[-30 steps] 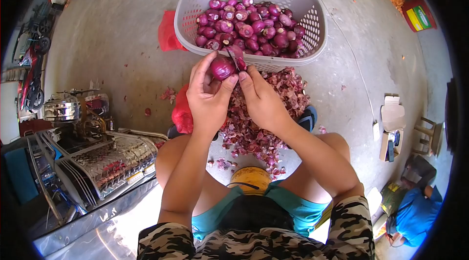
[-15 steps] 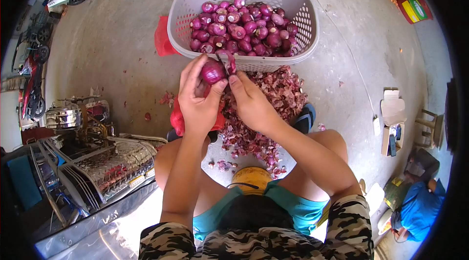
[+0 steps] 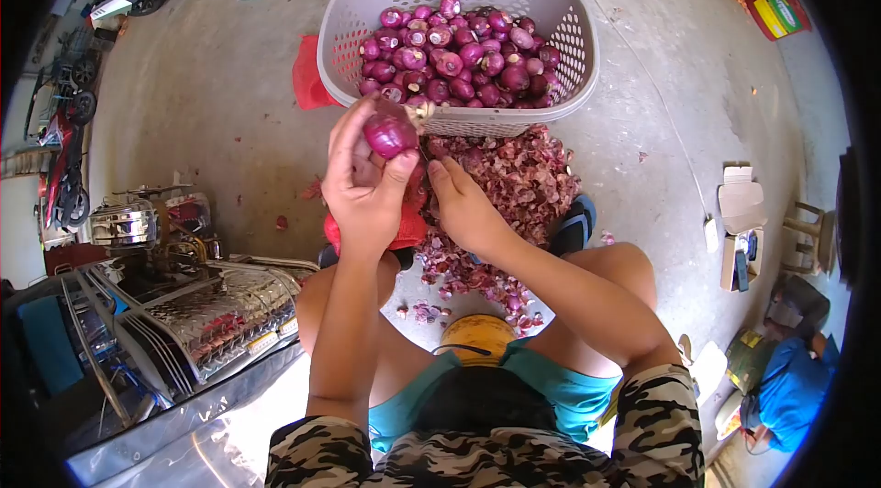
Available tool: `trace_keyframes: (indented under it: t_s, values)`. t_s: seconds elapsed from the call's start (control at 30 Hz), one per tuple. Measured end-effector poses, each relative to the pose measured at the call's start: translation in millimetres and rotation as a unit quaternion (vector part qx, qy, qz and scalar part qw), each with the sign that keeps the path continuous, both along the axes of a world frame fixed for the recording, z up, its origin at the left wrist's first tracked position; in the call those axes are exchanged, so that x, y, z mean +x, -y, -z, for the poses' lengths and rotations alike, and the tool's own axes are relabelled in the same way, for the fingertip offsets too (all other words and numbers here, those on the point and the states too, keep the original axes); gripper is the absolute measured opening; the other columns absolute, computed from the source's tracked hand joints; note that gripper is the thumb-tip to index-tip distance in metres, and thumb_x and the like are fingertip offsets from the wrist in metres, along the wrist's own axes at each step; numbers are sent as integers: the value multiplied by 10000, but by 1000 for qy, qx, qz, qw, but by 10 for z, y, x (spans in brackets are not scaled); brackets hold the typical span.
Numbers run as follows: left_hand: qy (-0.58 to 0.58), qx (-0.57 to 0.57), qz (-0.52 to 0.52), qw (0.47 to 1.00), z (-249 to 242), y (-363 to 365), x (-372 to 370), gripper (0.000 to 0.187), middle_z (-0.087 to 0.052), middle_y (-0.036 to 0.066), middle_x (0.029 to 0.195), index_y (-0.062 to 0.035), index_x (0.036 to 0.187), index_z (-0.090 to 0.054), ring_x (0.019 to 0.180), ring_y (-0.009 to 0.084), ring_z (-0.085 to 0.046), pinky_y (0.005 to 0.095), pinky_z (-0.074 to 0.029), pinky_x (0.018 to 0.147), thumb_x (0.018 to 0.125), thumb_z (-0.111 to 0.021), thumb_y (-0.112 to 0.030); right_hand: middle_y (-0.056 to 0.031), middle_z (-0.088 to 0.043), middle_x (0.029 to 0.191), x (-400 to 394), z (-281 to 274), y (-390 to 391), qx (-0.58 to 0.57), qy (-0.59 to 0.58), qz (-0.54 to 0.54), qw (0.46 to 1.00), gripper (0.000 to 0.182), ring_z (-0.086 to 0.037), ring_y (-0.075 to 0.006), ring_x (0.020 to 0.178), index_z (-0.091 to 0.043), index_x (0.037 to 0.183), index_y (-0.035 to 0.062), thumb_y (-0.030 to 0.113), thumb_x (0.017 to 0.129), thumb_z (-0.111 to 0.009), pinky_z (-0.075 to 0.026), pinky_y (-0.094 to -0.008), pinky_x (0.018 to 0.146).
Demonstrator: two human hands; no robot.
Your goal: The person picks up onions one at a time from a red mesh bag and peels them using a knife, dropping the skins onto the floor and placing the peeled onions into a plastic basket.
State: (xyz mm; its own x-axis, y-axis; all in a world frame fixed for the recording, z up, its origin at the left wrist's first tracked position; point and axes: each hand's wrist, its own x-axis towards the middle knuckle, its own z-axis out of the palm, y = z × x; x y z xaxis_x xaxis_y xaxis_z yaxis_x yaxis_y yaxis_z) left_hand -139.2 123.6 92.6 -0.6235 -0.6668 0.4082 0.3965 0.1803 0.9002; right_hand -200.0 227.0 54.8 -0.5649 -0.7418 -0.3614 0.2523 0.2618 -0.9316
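My left hand (image 3: 360,185) is closed around a red onion (image 3: 390,134), its pale root end turned to the right. Thumb and fingers of my right hand (image 3: 466,211) pinch a small knife (image 3: 424,156), whose thin dark blade shows beside the onion; most of the handle is hidden in the palm. Just beyond my hands stands a grey perforated basket (image 3: 514,118) holding many red onions (image 3: 459,57). Under my right hand lies a heap of dry onion skins (image 3: 528,171). Red mesh material (image 3: 404,229) is below my left wrist.
A yellow container (image 3: 475,332) is between my legs. A shiny metal vehicle body (image 3: 211,300) stands at left. On the right are an open cardboard box (image 3: 739,231), a wooden stool (image 3: 808,236) and a person in blue (image 3: 794,392). A cable (image 3: 665,107) crosses the floor.
The onion has turned and moved slightly left in my left hand, so its root end shows. My right hand has drawn a little down from it, and the loose skin strip is gone from the blade.
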Motion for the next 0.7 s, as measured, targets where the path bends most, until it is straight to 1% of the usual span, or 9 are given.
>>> trace_keyframes:
  t_s: [0.1,0.13,0.23,0.3,0.33,0.43,0.53,0.63,0.7]
  values:
    - [4,58,-53,997,13,137,56,541,-503,152,1241,22,1338,-365,1105,217,-531,360,-440,965,856,-606,-25,-343,-526,1132,-25,110,33,47,-32,-4,998,532,-477,-462,1132,-429,1244,-45,401,973,-327,-370,-436,955]
    - [20,107,-45,993,-6,155,87,528,-497,146,1253,12,1350,-340,1105,217,-531,372,-426,975,888,-578,-80,-344,-518,1156,-96,114,31,51,-43,-5,998,551,-468,-457,1154,-424,1257,-44,417,971,-325,-360,-425,972]
    - [-19,200,21,979,-27,196,96,524,-499,138,1259,-2,1349,-342,1143,219,-510,390,-396,999,904,-573,-154,-199,-591,946,-297,-38,18,26,-10,-3,1000,484,-591,-309,867,-443,1246,-1,393,973,-372,-456,-360,764]
    - [-23,212,49,976,-23,190,102,522,-499,131,1262,-12,1348,-349,1160,219,-497,396,-380,1010,907,-573,-179,-101,-561,777,-411,-277,-28,-45,100,-15,994,430,-572,-194,662,-434,1247,25,357,977,-393,-460,-297,611]
    - [-25,217,63,974,-21,186,96,522,-499,127,1263,-17,1347,-353,1168,219,-491,399,-372,1016,908,-574,-192,5,-414,652,-393,-398,-38,-110,165,15,980,364,-411,-72,526,-399,1263,63,295,983,-408,-359,-214,493]
    - [-29,221,68,973,-8,134,27,514,-494,122,1273,-28,1346,-355,1169,217,-491,401,-370,1016,909,-572,-187,3,-451,649,-307,-523,-35,-172,168,34,970,403,-450,-90,545,-342,1321,72,268,978,-426,-374,-224,510]
    - [-15,238,74,968,-21,83,0,501,-498,110,1269,-36,1352,-349,1154,209,-500,389,-391,995,924,-550,-201,-45,-540,735,-284,-404,-54,-186,108,-13,977,475,-508,-115,611,-303,1358,71,253,955,-479,-427,-249,575]
    - [9,269,73,960,2,66,5,483,-514,106,1249,-38,1353,-351,1129,203,-517,384,-415,969,942,-517,-231,-135,-619,917,-297,-309,-69,-136,-65,-20,988,544,-609,-200,763,-270,1377,51,250,934,-516,-479,-321,715]
    - [12,295,79,952,8,66,13,468,-526,103,1232,-41,1350,-358,1102,197,-536,379,-440,948,951,-503,-239,-182,-616,1009,-307,-292,-56,-152,-143,-16,978,553,-627,-265,867,-272,1372,43,255,927,-522,-467,-356,796]
